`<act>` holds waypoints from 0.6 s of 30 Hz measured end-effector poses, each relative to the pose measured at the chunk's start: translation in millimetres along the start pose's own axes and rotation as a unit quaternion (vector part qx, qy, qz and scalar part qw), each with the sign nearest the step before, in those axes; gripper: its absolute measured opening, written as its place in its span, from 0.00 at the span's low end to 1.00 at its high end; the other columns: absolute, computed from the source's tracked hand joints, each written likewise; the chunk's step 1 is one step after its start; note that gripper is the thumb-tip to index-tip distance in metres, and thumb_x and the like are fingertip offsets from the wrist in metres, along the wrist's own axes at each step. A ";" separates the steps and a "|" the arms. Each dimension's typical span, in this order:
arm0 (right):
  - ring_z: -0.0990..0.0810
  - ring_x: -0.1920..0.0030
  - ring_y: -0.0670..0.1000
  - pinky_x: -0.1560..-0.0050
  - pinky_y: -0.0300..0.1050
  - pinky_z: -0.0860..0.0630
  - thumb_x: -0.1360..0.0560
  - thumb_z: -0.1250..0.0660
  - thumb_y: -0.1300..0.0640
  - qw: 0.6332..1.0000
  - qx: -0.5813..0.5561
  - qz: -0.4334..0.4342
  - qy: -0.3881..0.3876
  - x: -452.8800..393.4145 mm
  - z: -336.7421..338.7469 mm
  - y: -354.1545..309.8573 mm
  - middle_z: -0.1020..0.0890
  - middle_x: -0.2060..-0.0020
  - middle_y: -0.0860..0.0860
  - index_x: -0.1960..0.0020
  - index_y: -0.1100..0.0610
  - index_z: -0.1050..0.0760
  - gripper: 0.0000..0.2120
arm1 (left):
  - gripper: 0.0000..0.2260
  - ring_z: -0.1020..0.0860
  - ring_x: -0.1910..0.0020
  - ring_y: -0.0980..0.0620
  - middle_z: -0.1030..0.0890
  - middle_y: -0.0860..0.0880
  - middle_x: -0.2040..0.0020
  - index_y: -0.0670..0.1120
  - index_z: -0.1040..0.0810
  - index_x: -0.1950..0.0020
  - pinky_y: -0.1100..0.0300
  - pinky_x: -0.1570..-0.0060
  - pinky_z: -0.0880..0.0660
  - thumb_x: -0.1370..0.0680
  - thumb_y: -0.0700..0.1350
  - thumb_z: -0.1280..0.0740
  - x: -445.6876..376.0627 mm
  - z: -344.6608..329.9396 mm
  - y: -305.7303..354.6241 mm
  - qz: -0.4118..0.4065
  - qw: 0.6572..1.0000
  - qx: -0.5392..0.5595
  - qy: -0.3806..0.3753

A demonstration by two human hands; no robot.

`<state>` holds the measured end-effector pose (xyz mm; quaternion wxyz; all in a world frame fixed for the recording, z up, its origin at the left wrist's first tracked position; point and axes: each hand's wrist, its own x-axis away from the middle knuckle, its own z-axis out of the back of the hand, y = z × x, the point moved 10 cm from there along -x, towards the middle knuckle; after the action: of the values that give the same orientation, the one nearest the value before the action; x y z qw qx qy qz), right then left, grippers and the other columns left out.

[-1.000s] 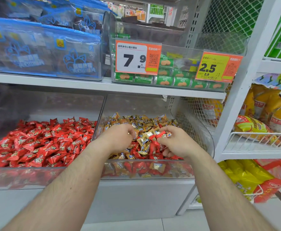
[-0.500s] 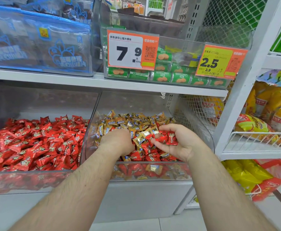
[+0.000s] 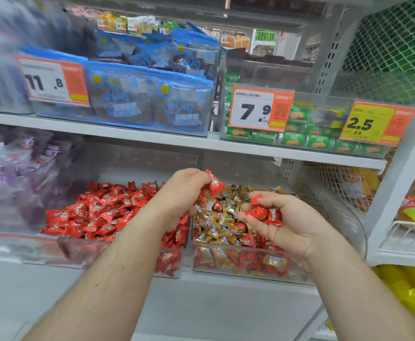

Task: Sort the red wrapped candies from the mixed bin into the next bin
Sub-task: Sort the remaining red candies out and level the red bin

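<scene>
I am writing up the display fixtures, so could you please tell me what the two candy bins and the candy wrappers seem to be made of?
Mixed bin and red-candy bin: clear, glossy rigid plastic, probably acrylic; candies show through the walls. Red wrappers: shiny crinkled film, likely plastic. Gold wrappers: metallic-looking foil film.

Two clear bins sit side by side on the lower shelf: the mixed bin right, the next bin just left, walls touching. Left hand, pinching a wrapped candy, is raised over the divide between them; right hand, candies in its palm, is over the mixed bin. Upper shelf above and behind carries a bag bin left and a biscuit bin right.
</scene>
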<state>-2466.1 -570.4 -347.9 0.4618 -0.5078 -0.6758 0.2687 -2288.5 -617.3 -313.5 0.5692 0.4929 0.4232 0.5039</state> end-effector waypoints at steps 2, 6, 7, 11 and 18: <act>0.17 0.56 0.64 0.71 0.46 0.19 0.23 0.38 0.67 0.999 0.009 -0.021 -0.026 4.5 -32.3 9.2 0.20 0.61 0.64 0.48 0.67 0.24 0.07 | 0.09 0.28 0.72 0.52 0.24 0.49 0.67 0.45 0.24 0.61 0.63 0.77 0.41 0.22 0.46 0.38 5.3 30.2 -7.6 0.025 0.998 0.045 0.039; 0.23 0.45 0.65 0.67 0.56 0.17 0.24 0.36 0.64 0.995 0.016 -0.069 -0.074 4.4 -99.8 27.5 0.23 0.59 0.65 0.54 0.68 0.24 0.06 | 0.09 0.30 0.78 0.53 0.24 0.45 0.68 0.43 0.24 0.61 0.65 0.79 0.41 0.22 0.45 0.37 12.2 86.9 -40.7 0.097 0.985 0.087 0.113; 0.23 0.44 0.66 0.64 0.58 0.17 0.24 0.36 0.64 0.994 0.027 -0.079 -0.075 0.8 -112.8 32.1 0.23 0.57 0.65 0.54 0.67 0.24 0.06 | 0.09 0.31 0.79 0.53 0.24 0.45 0.69 0.43 0.25 0.62 0.65 0.79 0.41 0.23 0.45 0.37 13.3 97.0 -48.1 0.107 0.983 0.083 0.123; 0.21 0.49 0.61 0.54 0.60 0.17 0.23 0.35 0.61 0.993 0.058 -0.083 -0.052 -22.3 -152.0 45.4 0.27 0.54 0.61 0.49 0.65 0.28 0.07 | 0.08 0.36 0.76 0.51 0.28 0.50 0.76 0.44 0.25 0.65 0.62 0.74 0.41 0.26 0.43 0.36 15.3 130.8 -67.8 0.123 0.975 0.065 0.173; 0.24 0.39 0.62 0.33 0.66 0.36 0.19 0.39 0.54 0.985 0.120 -0.119 -0.036 -45.3 -175.8 75.7 0.23 0.51 0.62 0.49 0.64 0.29 0.11 | 0.03 0.27 0.55 0.51 0.22 0.50 0.56 0.45 0.20 0.54 0.57 0.53 0.33 0.25 0.39 0.33 13.7 149.2 -69.3 0.077 0.982 0.009 0.174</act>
<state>-2272.6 -605.6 -351.4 0.5233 -0.3542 -0.7107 0.3091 -2129.8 -624.3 -358.5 0.4425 0.4339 0.4806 0.6204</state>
